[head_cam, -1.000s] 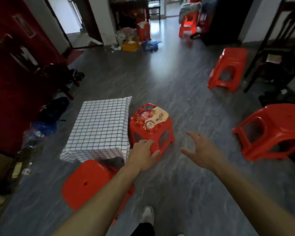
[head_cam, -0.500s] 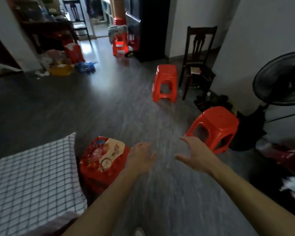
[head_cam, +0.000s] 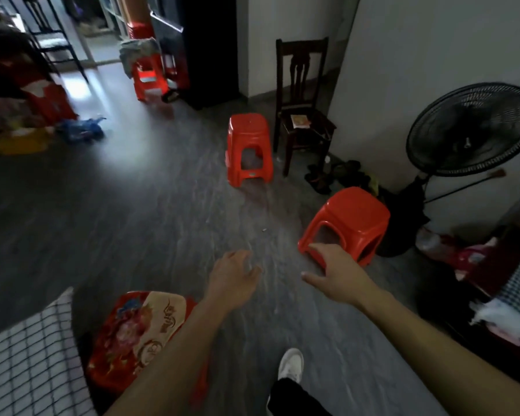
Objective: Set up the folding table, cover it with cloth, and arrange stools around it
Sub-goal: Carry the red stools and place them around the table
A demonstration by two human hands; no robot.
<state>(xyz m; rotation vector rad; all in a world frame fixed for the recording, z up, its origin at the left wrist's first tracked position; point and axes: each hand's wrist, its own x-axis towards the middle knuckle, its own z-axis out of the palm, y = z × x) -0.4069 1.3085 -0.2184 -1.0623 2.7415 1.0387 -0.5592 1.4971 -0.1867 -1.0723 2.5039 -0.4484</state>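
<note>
The table under its white checked cloth (head_cam: 24, 361) fills the bottom left corner. A red stool with a flowered top (head_cam: 135, 337) stands against its right side, partly behind my left forearm. My left hand (head_cam: 233, 273) hangs over bare floor, fingers loosely curled, holding nothing. My right hand (head_cam: 332, 267) is spread open, its fingertips just short of a plain red stool (head_cam: 350, 219) at the right. Another red stool (head_cam: 248, 147) stands farther back beside a dark wooden chair (head_cam: 302, 97).
A black floor fan (head_cam: 470, 127) stands by the right wall, with shoes (head_cam: 327, 175) and clutter below it. Piled fabric (head_cam: 505, 298) lies at the right edge. More red stools (head_cam: 147, 78) and heaps of belongings (head_cam: 21, 115) sit at the back left. My white shoe (head_cam: 290, 366) is below.
My view has swung right, away from the table. My left hand left the flowered stool, and both hands now reach toward the plain red stool on the right, which looks nearer.
</note>
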